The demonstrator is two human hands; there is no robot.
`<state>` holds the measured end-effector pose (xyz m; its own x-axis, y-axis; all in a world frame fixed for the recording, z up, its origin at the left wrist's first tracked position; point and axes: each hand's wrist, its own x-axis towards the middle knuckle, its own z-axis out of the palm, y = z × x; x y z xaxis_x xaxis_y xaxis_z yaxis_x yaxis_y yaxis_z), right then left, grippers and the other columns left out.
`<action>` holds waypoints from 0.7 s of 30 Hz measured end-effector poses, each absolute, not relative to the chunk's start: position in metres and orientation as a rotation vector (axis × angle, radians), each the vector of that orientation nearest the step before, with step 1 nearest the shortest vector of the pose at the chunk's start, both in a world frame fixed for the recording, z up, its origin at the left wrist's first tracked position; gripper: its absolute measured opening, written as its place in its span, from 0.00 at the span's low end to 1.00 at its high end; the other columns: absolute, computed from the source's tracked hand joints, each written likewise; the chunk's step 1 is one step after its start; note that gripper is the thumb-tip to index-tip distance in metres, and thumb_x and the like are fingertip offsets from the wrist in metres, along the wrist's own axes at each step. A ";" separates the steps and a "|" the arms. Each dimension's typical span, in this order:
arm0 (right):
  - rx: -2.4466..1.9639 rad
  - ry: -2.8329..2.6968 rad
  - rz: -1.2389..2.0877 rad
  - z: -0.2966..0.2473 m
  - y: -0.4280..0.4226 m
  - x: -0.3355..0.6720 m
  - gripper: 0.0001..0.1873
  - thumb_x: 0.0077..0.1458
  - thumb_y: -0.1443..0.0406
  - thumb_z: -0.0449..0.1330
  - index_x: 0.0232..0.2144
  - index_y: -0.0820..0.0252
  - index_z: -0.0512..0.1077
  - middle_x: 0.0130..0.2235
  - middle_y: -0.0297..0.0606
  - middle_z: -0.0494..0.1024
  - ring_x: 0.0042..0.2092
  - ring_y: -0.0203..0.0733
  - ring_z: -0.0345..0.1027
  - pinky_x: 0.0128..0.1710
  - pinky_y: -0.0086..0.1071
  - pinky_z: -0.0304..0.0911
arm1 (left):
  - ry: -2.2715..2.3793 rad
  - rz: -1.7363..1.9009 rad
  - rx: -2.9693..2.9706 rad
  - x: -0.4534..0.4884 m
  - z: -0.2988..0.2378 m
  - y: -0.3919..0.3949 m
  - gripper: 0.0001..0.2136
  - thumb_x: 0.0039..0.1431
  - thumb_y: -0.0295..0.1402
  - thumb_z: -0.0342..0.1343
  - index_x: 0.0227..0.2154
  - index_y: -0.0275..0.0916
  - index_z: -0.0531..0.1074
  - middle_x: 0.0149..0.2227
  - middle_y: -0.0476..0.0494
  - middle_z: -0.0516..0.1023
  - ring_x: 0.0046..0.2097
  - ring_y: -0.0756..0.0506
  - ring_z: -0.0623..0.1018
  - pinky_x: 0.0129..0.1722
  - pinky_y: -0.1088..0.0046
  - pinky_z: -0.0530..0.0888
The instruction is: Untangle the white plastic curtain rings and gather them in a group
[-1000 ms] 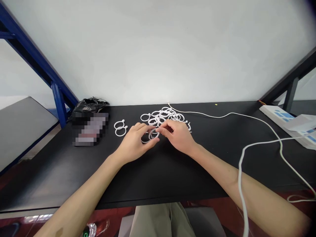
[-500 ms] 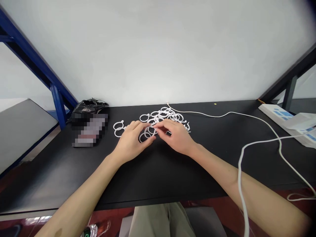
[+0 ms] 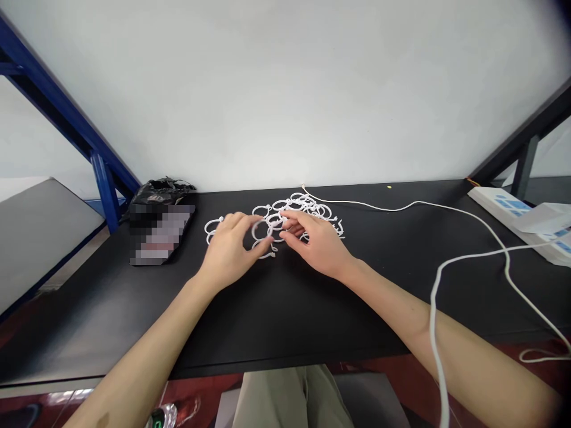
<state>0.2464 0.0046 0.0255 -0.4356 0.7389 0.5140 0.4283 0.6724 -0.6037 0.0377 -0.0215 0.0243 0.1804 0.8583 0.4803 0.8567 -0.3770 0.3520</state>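
A white plastic curtain ring point(image 3: 253, 232) with a small knob is held upright between the thumb and fingers of my left hand point(image 3: 228, 248). Just to its right, my right hand point(image 3: 317, 242) has its thumb and index finger apart, and nothing shows between them. Behind my right fingers lies a loose heap of white curtain rings point(image 3: 328, 212). Another ring point(image 3: 266, 256) lies on the table below my left thumb. Left of my left hand, two more rings point(image 3: 212, 223) are partly hidden by it.
The black table point(image 3: 285, 321) meets a white wall at the back. A blurred-out flat object point(image 3: 160, 238) and a black plastic bag point(image 3: 163, 190) lie on the left. A white cable point(image 3: 439, 309) crosses over my right forearm. White-and-blue packaging point(image 3: 513, 208) sits at right.
My hands have come apart slightly. The ring that was between both hands is now in my left hand, moved a little left, and my right fingers have opened.
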 end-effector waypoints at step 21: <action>-0.848 -2.400 0.199 0.022 0.000 0.238 0.10 0.61 0.72 0.55 0.44 0.59 0.72 0.45 0.42 0.76 0.47 0.44 0.67 0.47 0.39 0.68 | 1.492 0.698 2.576 0.035 0.027 -0.025 0.20 0.60 0.44 0.57 0.51 0.40 0.69 0.43 0.43 0.76 0.45 0.41 0.72 0.47 0.59 0.69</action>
